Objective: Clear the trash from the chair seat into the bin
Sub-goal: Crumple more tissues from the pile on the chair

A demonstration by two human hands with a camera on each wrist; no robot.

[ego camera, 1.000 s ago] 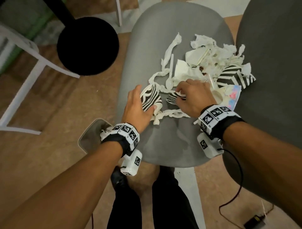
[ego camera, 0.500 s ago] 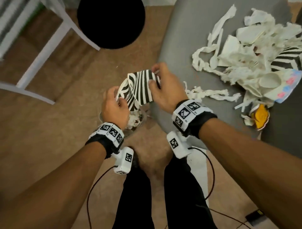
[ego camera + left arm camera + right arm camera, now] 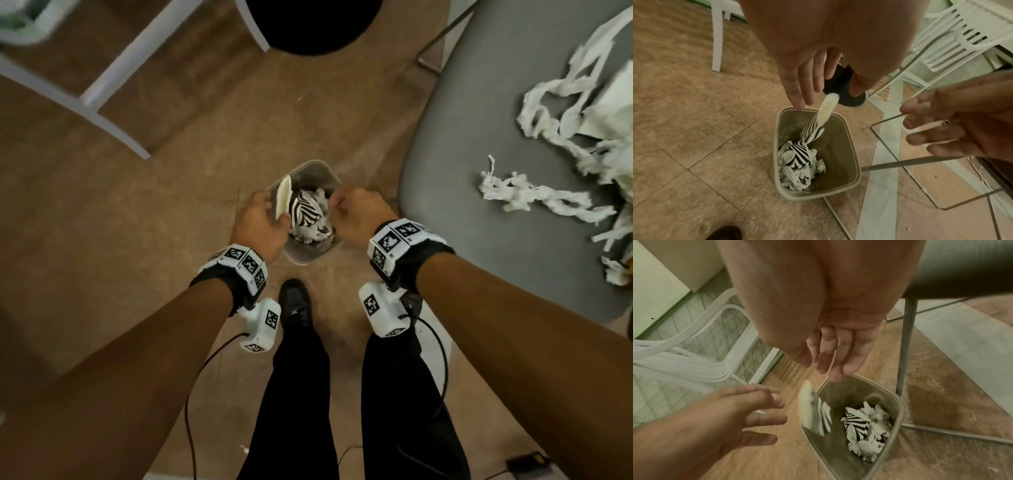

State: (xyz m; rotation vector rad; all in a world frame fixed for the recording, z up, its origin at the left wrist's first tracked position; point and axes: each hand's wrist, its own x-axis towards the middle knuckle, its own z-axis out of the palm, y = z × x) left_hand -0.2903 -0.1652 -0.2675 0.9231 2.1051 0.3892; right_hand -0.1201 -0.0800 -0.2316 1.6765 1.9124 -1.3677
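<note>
A grey bin stands on the floor left of the grey chair seat. Both hands hover over it with straight, spread fingers and hold nothing: left hand, right hand. A flattened zebra-striped paper cup falls loose just below the left fingers, at the bin's rim. Striped and white scraps lie inside the bin. In the right wrist view the right fingers point down at the bin, with the blurred falling cup beside it. Torn white paper strips lie on the seat.
The chair's thin metal legs run along the floor right beside the bin. A white plastic chair and a black round base stand farther off. My legs and a black shoe are just behind the bin.
Both hands carried the striped cup from the chair seat leftward to above the bin and let it go. It now drops into the bin. The head view swung left and down.
</note>
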